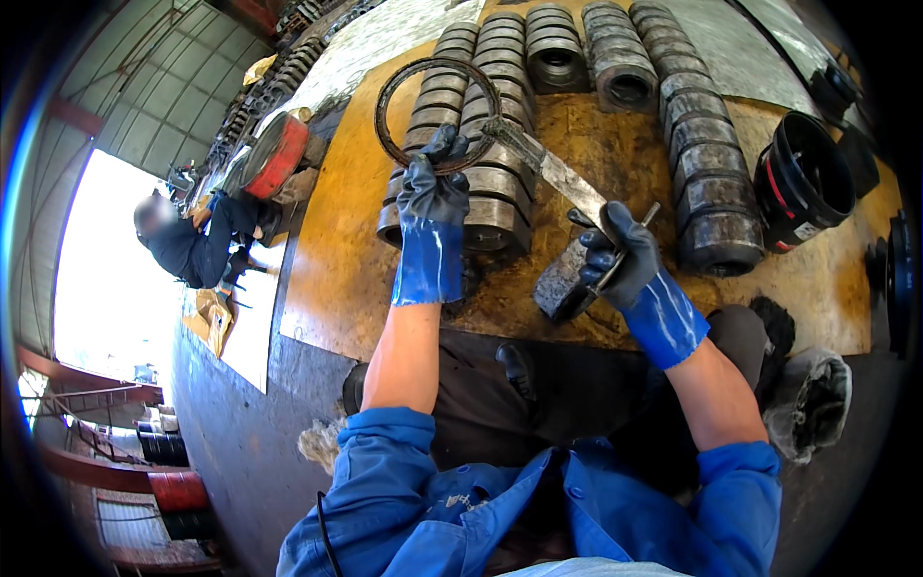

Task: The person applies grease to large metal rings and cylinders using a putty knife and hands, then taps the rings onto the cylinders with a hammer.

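Between both hands [433, 188] [615, 252] (gloved) stretches a flat metal blade [553, 168].

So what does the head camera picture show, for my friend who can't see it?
A person's gloved left hand holds a thin dark ring above rows of greasy metal rings on a yellow board. Their gloved right hand grips a long flat blade. A black bucket stands on the right.

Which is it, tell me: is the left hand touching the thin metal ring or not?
Touching. The head view shows the left hand with its gloved fingers curled over the lower rim of the ring.
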A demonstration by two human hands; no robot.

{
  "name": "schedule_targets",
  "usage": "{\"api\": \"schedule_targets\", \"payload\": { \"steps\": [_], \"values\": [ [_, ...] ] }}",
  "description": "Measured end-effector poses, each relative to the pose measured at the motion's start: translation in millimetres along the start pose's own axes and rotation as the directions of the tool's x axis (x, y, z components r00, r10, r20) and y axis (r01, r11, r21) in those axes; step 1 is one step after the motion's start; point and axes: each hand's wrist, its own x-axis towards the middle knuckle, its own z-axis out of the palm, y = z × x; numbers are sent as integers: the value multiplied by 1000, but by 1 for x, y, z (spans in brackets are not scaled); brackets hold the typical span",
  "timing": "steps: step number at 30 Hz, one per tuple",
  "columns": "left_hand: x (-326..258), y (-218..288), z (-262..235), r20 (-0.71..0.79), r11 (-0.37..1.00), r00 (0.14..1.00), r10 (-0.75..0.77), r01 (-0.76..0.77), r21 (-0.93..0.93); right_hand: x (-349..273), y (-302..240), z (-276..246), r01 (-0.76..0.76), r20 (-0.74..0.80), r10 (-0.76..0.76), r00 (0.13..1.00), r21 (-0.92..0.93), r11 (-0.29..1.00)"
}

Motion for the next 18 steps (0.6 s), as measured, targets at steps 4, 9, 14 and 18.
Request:
{"api": "schedule_targets", "payload": {
  "steps": [4, 9, 14, 18],
  "values": [
    [-4, 17, 8, -4, 980, 999, -37, 37, 197, -2, -10, -5, -20, 39, 20, 999, 14, 1000],
    [-4, 38, 11, -12, 975, 988, -157, 157, 157, -3, -12, -6, 0, 10, 0, 1000, 45, 999],
    [-7, 38, 16, 145, 857, 988, 46, -114, 503, 4, -19, -19, 12, 129, -25, 991, 102, 995],
    [-12, 44, 21, 150, 845, 989, -11, -71, 530, -2, -20, -3, 107, 107, -104, 989, -27, 994]
  ]
}}
